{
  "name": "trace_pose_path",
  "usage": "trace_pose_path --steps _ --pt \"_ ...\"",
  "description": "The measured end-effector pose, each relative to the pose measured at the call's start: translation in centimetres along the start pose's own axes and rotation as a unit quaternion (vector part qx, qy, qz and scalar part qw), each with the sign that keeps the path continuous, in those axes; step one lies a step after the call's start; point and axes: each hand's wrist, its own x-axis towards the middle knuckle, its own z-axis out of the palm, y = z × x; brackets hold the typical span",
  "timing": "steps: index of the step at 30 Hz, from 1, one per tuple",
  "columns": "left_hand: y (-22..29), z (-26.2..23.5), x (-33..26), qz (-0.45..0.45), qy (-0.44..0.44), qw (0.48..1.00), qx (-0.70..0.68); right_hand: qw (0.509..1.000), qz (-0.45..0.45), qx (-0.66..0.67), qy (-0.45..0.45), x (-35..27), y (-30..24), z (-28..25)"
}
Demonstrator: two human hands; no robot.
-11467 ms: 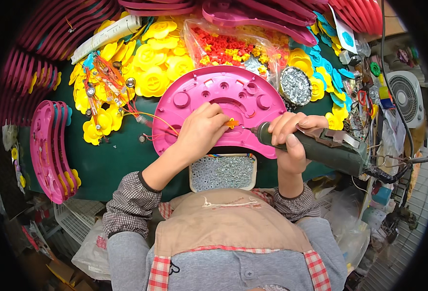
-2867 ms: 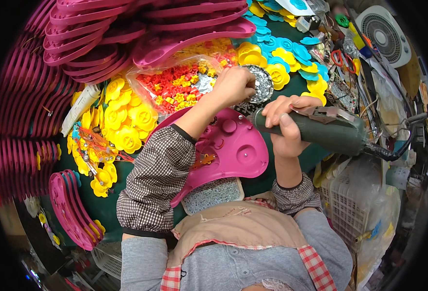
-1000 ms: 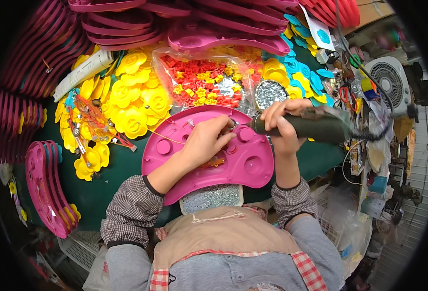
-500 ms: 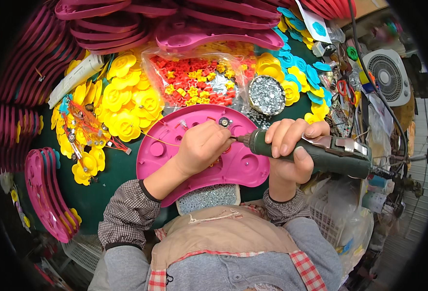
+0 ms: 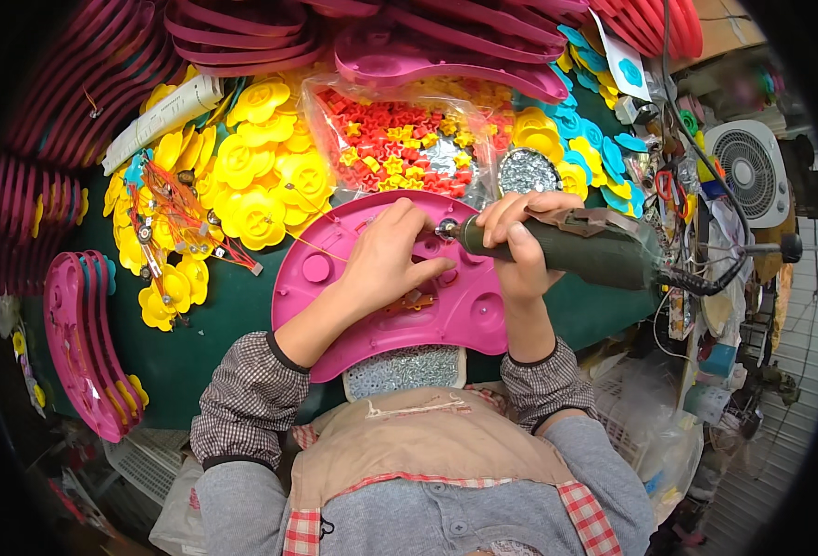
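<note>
A pink curved plastic shell (image 5: 314, 306) lies hollow side up in front of me, with posts, round recesses and a thin yellow wire in it. My right hand (image 5: 520, 241) is wrapped round a dark green electric screwdriver (image 5: 604, 255), held nearly level from the right. Its tip meets a small round metallic part (image 5: 446, 228) near the shell's far edge; the exact contact is too small to tell. My left hand (image 5: 386, 250) rests over the shell's middle, thumb stretched apart from the fingers. Its fingertips lie close to the round part, and nothing shows in its grasp.
Behind the shell are yellow flower-shaped pieces (image 5: 261, 167), a bag of red and yellow stars (image 5: 395, 139) and a round tin of screws (image 5: 528, 170). A screw tray (image 5: 404, 371) sits nearest me. Stacked pink shells (image 5: 85, 352) stand left; a fan (image 5: 750, 171) stands right.
My left fingers have parted from their pinch at the screwdriver's tip and spread on the shell. The screwdriver has swung, and its tip has come onto the round part.
</note>
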Motion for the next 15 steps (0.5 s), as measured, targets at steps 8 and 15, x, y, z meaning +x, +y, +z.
trace_pose_path --steps 8,15 --pt "-0.7 0.4 -0.1 0.019 0.019 0.999 -0.038 0.998 -0.009 -0.012 -0.058 0.9 0.6 0.6" --pt "-0.5 0.2 -0.2 0.009 0.023 0.999 -0.039 1.0 0.009 0.012 -0.005 0.9 0.8 0.3"
